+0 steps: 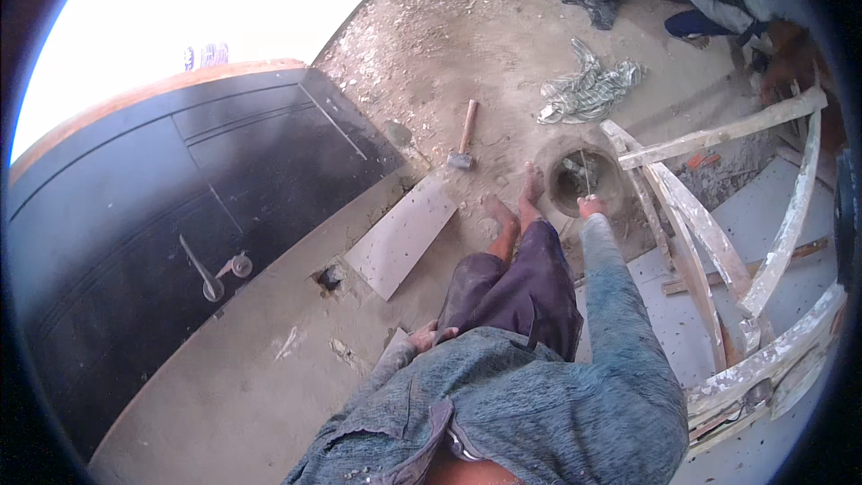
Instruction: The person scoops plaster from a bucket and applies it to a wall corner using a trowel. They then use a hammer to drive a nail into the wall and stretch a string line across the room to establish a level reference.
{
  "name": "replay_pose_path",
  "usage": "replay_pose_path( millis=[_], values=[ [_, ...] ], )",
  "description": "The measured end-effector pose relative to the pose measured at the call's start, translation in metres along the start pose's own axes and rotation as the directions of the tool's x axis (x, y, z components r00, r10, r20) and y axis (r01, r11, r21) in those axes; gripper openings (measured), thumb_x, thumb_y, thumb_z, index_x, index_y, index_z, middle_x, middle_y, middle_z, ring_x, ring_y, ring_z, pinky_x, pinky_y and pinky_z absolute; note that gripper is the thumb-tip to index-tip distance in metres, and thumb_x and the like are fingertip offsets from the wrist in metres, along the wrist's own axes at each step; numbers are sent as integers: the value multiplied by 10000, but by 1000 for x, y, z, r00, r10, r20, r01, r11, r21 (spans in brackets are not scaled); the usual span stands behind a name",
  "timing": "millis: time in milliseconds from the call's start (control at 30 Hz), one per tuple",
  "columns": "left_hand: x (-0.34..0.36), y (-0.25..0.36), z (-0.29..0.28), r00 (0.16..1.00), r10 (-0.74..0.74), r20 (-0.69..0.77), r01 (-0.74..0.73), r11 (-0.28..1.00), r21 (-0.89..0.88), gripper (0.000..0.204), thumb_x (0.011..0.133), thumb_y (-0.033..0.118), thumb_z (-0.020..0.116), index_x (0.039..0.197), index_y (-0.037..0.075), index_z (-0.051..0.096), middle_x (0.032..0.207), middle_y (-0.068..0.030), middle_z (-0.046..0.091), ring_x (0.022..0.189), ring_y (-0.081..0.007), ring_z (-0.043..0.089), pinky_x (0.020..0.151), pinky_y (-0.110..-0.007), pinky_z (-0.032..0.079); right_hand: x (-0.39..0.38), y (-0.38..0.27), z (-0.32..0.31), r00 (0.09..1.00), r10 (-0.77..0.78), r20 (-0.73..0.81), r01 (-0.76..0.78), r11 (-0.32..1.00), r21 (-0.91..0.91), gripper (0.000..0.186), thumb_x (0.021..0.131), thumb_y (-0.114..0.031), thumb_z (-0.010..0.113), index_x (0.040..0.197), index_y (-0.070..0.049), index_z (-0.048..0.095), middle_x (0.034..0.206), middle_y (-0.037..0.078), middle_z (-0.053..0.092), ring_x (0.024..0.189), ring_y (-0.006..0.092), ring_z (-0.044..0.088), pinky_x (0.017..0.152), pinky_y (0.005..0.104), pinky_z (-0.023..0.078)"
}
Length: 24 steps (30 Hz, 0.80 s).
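Clock centred on the round, grey, dusty basin [554,181], which sits on the dirt floor [431,45].
- Right hand [591,207]: at the basin's 6 o'clock edge. Grip pinching the near end of a thin, pale, straight rod [586,172]; the rod's far part lies over the basin.
- Left hand [424,337]: between 7 and 8 o'clock, against the dark purple cloth shorts [548,292]. From where I stand, cannot tell whether its grip pinches anything.
- Wooden-handled hammer with grey head [462,148]: near 10 o'clock.
- Crumpled, pale striped cloth [593,85]: 12 o'clock, just beyond the basin.
- Curved, white-flaked wooden frame [696,211]: 4 o'clock.
- Co-worker's legs [690,23]: toward 2 o'clock.
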State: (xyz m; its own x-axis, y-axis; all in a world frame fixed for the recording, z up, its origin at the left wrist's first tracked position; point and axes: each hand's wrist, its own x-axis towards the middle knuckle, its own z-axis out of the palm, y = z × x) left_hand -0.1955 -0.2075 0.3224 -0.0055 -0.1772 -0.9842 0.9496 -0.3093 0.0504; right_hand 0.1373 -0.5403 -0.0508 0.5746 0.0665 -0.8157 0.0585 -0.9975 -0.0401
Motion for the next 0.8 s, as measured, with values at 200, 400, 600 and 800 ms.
replay_pose_path(
  millis=[200,400,600,800],
  values=[
    [2,17,-14,1000,7,-11,-6,993,116,745,798,512,630,1325,13,464,1293,-225,508,1205,-338,480,1017,-389,367,6,-7,29,970,-89,225,173,904,-392,428,829,-353,553,1148,-74,614,1177,186,603,1170,314,545,945,398,468],
    [31,-17,-7,944,328,-41,-311,923,228,359,834,232,574,1179,147,626,1213,-205,569,1079,-329,562,938,-368,445,-61,-44,-15,992,49,114,-79,959,273,427,849,-373,547,1166,-94,611,1214,182,597,1153,332,556,975,425,446],
    [39,-28,-23,745,641,-187,-513,728,454,204,795,125,564,948,63,685,1104,-187,633,1002,-314,619,869,-354,515,-75,50,91,948,-211,239,275,920,-280,400,943,-342,418,1067,-50,662,1167,153,629,1048,331,616,899,441,485],
    [81,-74,-6,653,751,102,-530,357,769,157,689,120,574,793,48,667,959,-169,665,926,-305,630,782,-387,529,-161,102,144,947,-10,321,80,975,-205,476,849,-386,450,1115,-47,651,1215,199,598,1153,345,551,957,436,441]
  ],
)
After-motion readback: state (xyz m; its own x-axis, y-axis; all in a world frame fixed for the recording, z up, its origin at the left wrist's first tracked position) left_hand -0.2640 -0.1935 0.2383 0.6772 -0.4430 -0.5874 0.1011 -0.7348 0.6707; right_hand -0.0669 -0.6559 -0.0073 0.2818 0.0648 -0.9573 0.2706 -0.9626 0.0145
